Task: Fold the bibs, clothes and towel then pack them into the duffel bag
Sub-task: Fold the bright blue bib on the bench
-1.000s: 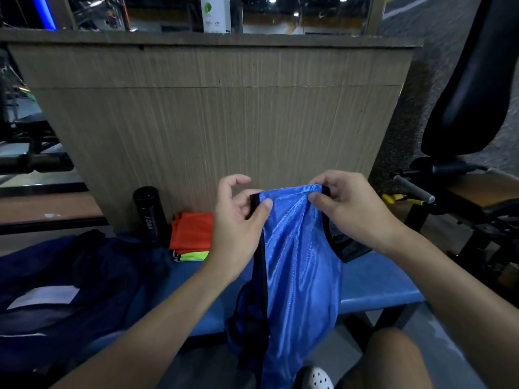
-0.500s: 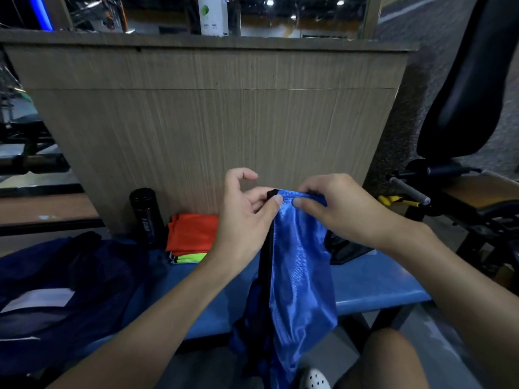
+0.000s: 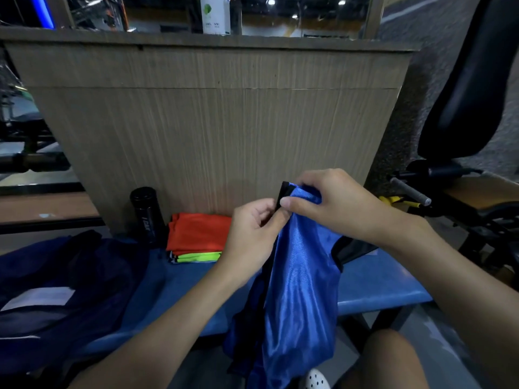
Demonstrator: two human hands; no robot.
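Head view: blue bib (image 3: 300, 276), held hanging in front of the desk (image 3: 379, 282).
Its top edge is pinched by the left hand (image 3: 252, 234) and right hand (image 3: 331, 203), close together. The fabric is judged light, limp and slippery, best taken at the black-trimmed corners. Folded bibs (image 3: 199, 234), a black bottle (image 3: 147, 214) and the duffel bag (image 3: 56, 276) are set leftward, well apart.

Bunched blue bib (image 3: 300, 290) with black trim hanging, folded orange bib (image 3: 199, 231) atop yellow bib (image 3: 199, 257), navy duffel bag (image 3: 70, 276) left
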